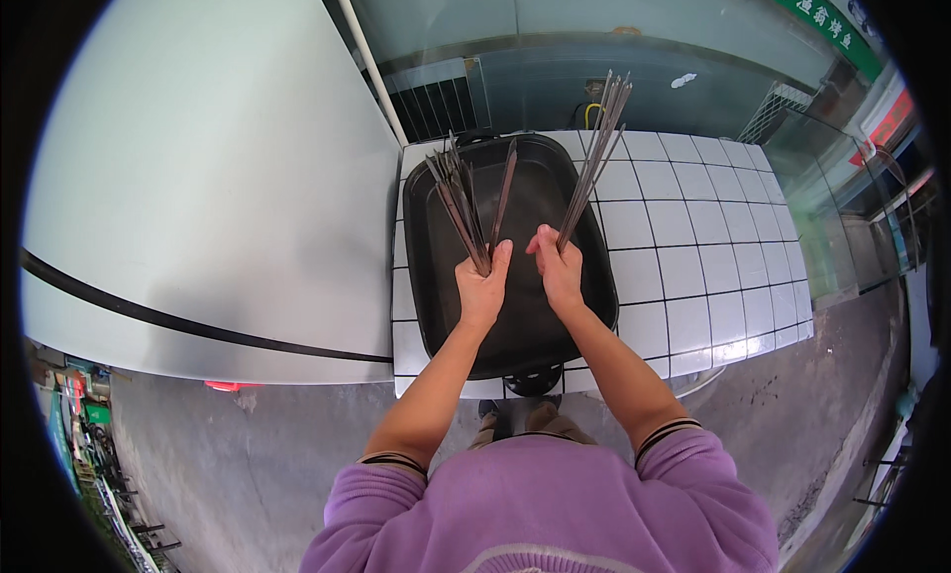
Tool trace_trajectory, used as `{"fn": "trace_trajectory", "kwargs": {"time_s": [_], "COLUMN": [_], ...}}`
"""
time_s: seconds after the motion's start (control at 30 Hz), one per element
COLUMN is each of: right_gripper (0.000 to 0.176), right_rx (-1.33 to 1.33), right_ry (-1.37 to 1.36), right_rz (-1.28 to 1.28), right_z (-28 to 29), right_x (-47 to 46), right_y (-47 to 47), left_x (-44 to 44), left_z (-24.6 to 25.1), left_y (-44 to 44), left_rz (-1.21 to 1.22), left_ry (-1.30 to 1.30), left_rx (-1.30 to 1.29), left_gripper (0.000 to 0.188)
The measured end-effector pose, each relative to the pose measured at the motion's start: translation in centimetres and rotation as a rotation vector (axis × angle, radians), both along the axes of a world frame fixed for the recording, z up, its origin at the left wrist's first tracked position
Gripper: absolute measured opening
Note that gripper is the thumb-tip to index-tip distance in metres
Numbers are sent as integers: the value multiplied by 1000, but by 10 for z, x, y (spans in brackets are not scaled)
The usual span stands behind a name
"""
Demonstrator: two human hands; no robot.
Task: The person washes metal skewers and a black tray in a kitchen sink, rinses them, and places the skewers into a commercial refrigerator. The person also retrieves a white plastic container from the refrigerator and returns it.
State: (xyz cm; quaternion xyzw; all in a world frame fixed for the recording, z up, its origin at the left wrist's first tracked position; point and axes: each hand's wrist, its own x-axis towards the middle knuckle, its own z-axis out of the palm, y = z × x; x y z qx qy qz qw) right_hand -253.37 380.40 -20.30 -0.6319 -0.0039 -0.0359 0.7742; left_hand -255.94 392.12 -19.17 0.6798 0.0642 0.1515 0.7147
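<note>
My left hand [481, 291] grips a bundle of dark flat skewers [459, 201] that fan out away from me. One skewer [505, 190] in that hand stands apart from the rest, leaning right near my thumb. In my right hand [561, 272] is a second bundle of thin skewers [594, 164], held closer together, points up and to the right. Both hands are above a black rectangular electric pan [520, 343] with rounded corners. Its inside looks bare where I can see it.
The pan sits on a white tiled counter [683, 239]. At left stands a large white cabinet-like surface [223, 164]. Behind the counter are a glass panel [535, 75], a white pipe [371, 68] and a wire rack [438, 97]. A glass case [825, 194] is at right.
</note>
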Motion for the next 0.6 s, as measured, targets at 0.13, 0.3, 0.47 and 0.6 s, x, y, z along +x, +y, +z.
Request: {"fn": "trace_trajectory", "kwargs": {"time_s": [0.13, 0.3, 0.47, 0.6], "right_gripper": [39, 32, 31, 23], "right_rx": [-122, -338, 85, 204], "right_ry": [-114, -68, -7, -53], "right_rz": [-64, -53, 96, 217], "right_z": [-6, -23, -1, 52], "right_x": [-4, -7, -7, -43], "right_y": [-1, 2, 7, 15], "left_x": [-1, -1, -50, -106], "left_z": [-5, 20, 75, 110], "left_y": [-2, -12, -15, 10], "left_rz": [52, 66, -116, -78], "left_ry": [-23, 24, -174, -184], "left_rx": [41, -20, -249, -353], "left_gripper": [39, 36, 31, 21]}}
